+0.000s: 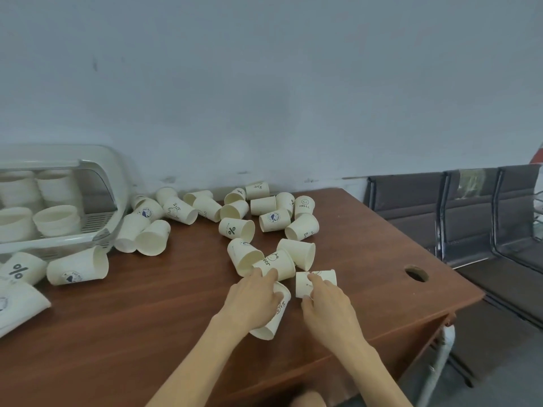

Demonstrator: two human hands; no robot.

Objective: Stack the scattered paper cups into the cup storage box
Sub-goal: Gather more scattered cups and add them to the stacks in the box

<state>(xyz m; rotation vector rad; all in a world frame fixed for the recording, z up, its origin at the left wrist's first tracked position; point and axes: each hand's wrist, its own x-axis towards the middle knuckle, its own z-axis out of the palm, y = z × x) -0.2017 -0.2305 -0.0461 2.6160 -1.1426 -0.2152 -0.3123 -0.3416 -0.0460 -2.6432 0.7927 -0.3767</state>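
Several cream paper cups (pixel 236 229) with small prints lie scattered on their sides over a brown wooden table (pixel 147 318). My left hand (pixel 252 295) grips one cup (pixel 274 317) lying near the table's front, its fingertips reaching a neighbouring cup (pixel 274 264). My right hand (pixel 324 304) pinches a small cup (pixel 304 284) between thumb and fingers, just right of the left hand. The clear cup storage box (pixel 97 183) stands at the far left with stacks of cups (pixel 57 218) inside, well away from both hands.
A round cable hole (pixel 416 273) is cut in the table near its right edge. Dark waiting chairs (pixel 467 218) stand to the right of the table. A grey wall (pixel 264 83) runs behind. More cups (pixel 78 267) lie below the box at the left edge.
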